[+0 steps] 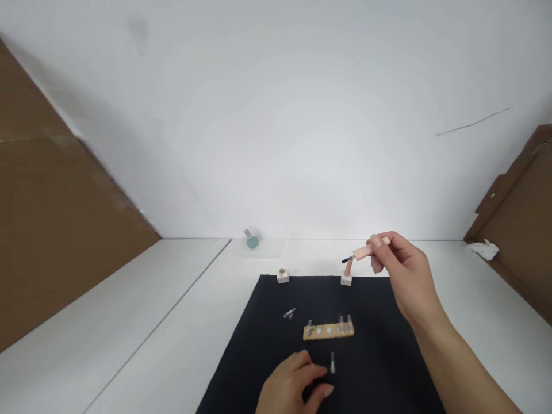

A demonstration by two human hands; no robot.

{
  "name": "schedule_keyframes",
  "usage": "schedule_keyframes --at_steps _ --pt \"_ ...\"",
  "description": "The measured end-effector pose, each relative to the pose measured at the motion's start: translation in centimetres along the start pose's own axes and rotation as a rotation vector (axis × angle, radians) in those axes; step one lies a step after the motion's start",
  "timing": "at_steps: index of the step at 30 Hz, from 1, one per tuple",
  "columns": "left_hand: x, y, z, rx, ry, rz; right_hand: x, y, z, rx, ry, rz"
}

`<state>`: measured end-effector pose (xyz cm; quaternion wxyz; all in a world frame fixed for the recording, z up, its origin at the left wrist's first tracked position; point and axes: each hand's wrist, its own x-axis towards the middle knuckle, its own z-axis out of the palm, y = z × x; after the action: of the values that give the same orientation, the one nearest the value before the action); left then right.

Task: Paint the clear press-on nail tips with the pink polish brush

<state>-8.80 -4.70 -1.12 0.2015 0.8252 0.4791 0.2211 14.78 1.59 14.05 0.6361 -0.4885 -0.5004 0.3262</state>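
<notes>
My right hand [405, 273] is closed around the pale peach handle of a small brush [362, 251], its dark tip pointing left. My left hand [288, 385] is low over the black cloth, thumb and forefinger parted with nothing visible between them. Just beyond those fingertips lies a clear nail tip [332, 363]. Farther back, a tan display strip [324, 336] carries white dots and several clear nail tips: one nail tip [309, 326] at its left, others at its right end. Below the brush, a pinkish stick [348, 267] stands at a small white block [346, 280].
Another clear piece [290, 314] lies on the black cloth [254, 345], left of the strip. A white block with a round metallic top [282, 276] is at the cloth's back edge. Behind sits a teal-based object [252, 241]. Crumpled white tissue [483, 249] lies by the right cardboard wall [517, 230].
</notes>
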Motion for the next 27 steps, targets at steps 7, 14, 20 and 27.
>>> schedule_keyframes --at_steps 7,14,20,27 --pt "1.9 1.4 0.5 0.046 -0.020 -0.148 -0.1 -0.8 -0.2 -0.003 0.009 -0.024" --pt "2.5 2.4 0.5 -0.162 0.092 -0.141 0.1 -0.7 -0.3 0.011 -0.023 -0.002" --pt "4.4 4.1 -3.0 -0.618 0.231 -0.186 0.2 -1.3 -1.1 0.002 -0.230 0.019" --pt "6.0 4.4 -5.1 -0.788 0.359 -0.171 -1.0 -2.0 -0.3 -0.139 -0.521 0.042"
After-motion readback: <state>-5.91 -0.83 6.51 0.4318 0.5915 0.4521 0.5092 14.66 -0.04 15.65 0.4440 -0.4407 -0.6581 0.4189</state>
